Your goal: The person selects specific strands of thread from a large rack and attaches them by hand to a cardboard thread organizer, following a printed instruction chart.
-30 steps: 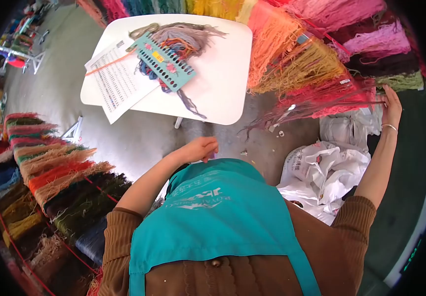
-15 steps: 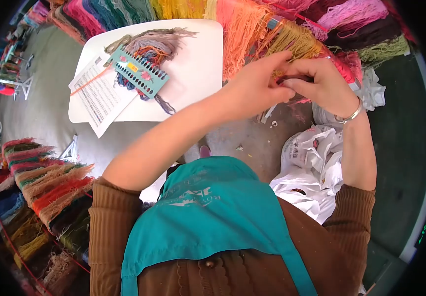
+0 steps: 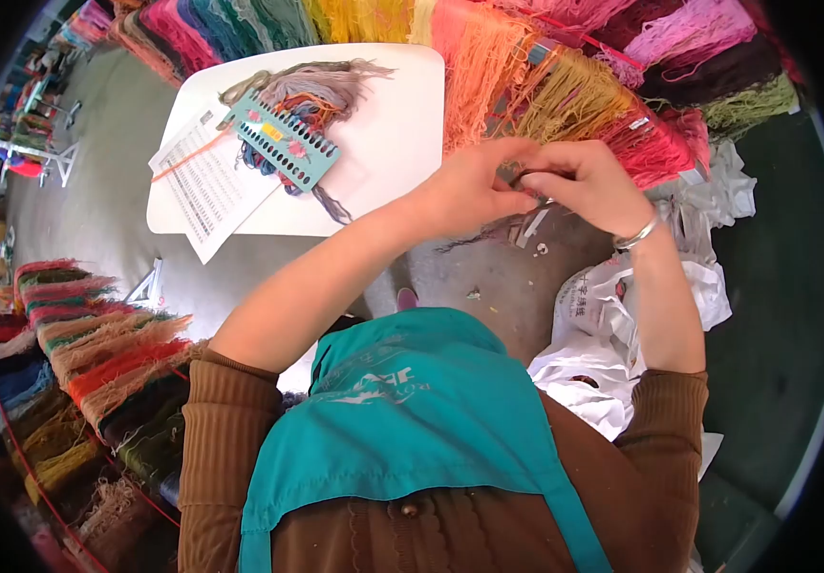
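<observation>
My left hand [image 3: 477,191] and my right hand [image 3: 591,186] meet in front of the hanging thread, fingers closed and fingertips nearly touching. Between them is a dark thread [image 3: 519,178], with thin dark ends hanging below my left hand. How each finger grips it is partly hidden. To the left, on a white board [image 3: 388,162], rests a teal floss card [image 3: 288,143] with rows of holes and pink flowers. Skeins of grey, rust and blue thread [image 3: 321,91] run through it. Under the card is a printed sheet [image 3: 203,186] with an orange strand across it.
Hanging skeins of orange thread [image 3: 479,67], yellow, pink and green fill the far side. Another rack of coloured thread [image 3: 116,353] stands at lower left. White plastic bags [image 3: 588,353] lie on the floor by my right arm. Scraps litter the grey floor [image 3: 440,272].
Both hands have come down and slightly left, away from the hanging skeins, still close together. Dark thread ends now show below my left hand. The view has shifted a little.
</observation>
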Tool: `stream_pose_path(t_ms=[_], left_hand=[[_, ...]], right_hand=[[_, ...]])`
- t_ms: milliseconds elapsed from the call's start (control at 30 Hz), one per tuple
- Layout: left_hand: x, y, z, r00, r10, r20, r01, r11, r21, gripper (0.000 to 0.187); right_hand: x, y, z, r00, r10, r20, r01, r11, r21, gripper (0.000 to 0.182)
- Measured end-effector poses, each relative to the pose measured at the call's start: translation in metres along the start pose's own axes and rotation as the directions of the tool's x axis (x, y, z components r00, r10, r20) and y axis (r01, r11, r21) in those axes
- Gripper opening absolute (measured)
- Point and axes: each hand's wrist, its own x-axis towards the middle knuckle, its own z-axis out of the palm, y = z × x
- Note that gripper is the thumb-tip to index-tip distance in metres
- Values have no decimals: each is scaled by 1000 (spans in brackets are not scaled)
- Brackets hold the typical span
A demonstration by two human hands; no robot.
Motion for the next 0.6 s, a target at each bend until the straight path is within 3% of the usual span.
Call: stream_pose_path(t_ms=[67,100,133,167,233,267,300,367,400,467,500,567,600], left_hand=[[-4,0,-2,1000,-24,-13,21,979,-203,20],[-10,0,-7,999,-28,-28,22,980,-199,20],[-16,0,-14,990,-135,-42,125,975,-185,17],[-23,1,-20,969,-239,-58,226,959,-173,14],[-34,-2,-31,964,-253,-84,231,950,-212,13],[-39,-3,-36,960,-264,-97,233,939,-253,13],[-44,-3,-45,953,-299,-50,276,924,-264,15],[-54,-2,-58,945,-323,-47,302,921,-246,16],[-58,-2,-63,937,-346,-39,329,917,-226,16],[-66,-7,-74,927,-370,-57,347,906,-244,15],[-72,-9,-81,948,-278,-156,268,960,-81,14],[-84,-2,-99,931,-108,-348,211,938,276,12],[-90,-9,-108,898,-112,-425,221,951,218,13]], right_hand=[[11,-1,13,1000,-17,10,17,1000,18,12],[17,-2,19,999,-32,10,31,999,38,12],[21,0,21,997,64,52,-67,995,69,15],[25,3,27,997,54,63,-58,996,70,15],[34,12,41,993,38,114,-80,917,391,26],[42,14,45,995,-65,74,46,971,236,54],[50,16,53,994,-69,83,48,971,234,54],[65,11,76,973,-228,-43,227,894,386,80],[73,-2,81,976,-196,92,152,922,357,102],[90,-2,109,955,-254,152,131,824,552,102],[96,-11,118,954,-188,235,-20,738,674,104],[114,-12,132,939,-187,290,-25,802,596,103],[118,-18,139,955,-139,264,-32,832,554,99]])
